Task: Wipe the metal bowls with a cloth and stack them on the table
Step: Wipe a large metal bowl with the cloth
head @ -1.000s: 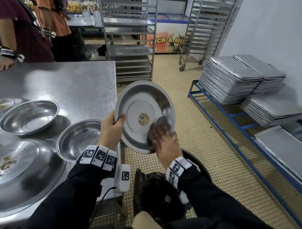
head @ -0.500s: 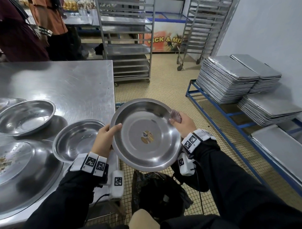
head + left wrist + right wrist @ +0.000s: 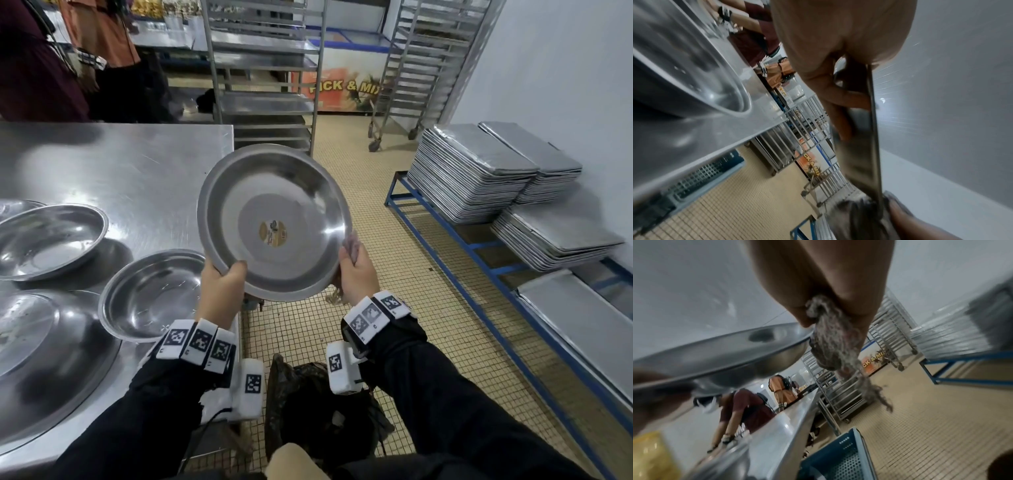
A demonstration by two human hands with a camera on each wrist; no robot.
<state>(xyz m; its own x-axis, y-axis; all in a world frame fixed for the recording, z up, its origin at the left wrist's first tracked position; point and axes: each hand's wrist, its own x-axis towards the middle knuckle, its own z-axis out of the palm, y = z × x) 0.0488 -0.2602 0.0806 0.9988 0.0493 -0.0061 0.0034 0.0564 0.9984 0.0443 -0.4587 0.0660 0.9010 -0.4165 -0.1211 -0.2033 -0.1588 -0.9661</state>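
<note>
I hold a round metal bowl (image 3: 274, 222) with a sticker in its middle over the floor beside the table, its inside tilted toward me. My left hand (image 3: 229, 274) grips the lower left rim, thumb inside, fingers hidden behind. My right hand (image 3: 352, 260) pinches a greyish cloth (image 3: 351, 245) against the right rim. In the left wrist view the bowl's rim (image 3: 873, 129) runs edge-on from my fingers down to the cloth (image 3: 859, 211). The right wrist view has the cloth (image 3: 832, 345) bunched in my fingers against the bowl (image 3: 725, 350).
On the steel table (image 3: 120, 164) to the left lie two empty bowls (image 3: 150, 294) (image 3: 51, 236) and a large soiled pan (image 3: 44, 359). A black bin bag (image 3: 318, 411) sits below my hands. Stacked trays (image 3: 472, 171) fill a blue rack on the right. People (image 3: 34, 61) stand beyond the table.
My right hand with the cloth left the inside of the bowl and went to its right rim. The bowl dipped flatter, then rose and tilted back toward me.
</note>
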